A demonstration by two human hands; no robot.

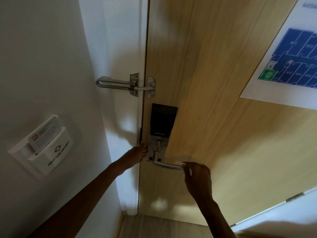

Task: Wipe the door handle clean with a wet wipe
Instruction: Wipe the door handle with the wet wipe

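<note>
A silver lever door handle (165, 164) juts right from a smart lock plate (158, 143) on the wooden door (214, 117). My right hand (197, 179) pinches a small white wet wipe (181, 163) against the free end of the lever. My left hand (137, 154) rests flat with fingers spread on the door edge, just left of the lock plate, holding nothing. Most of the wipe is hidden under my fingers.
A metal swing-bar guard (120, 84) bridges frame and door above the lock. A white key-card holder (43, 148) with a card sits on the left wall. A blue floor-plan poster (291, 57) hangs on the door at upper right. Wooden floor shows below.
</note>
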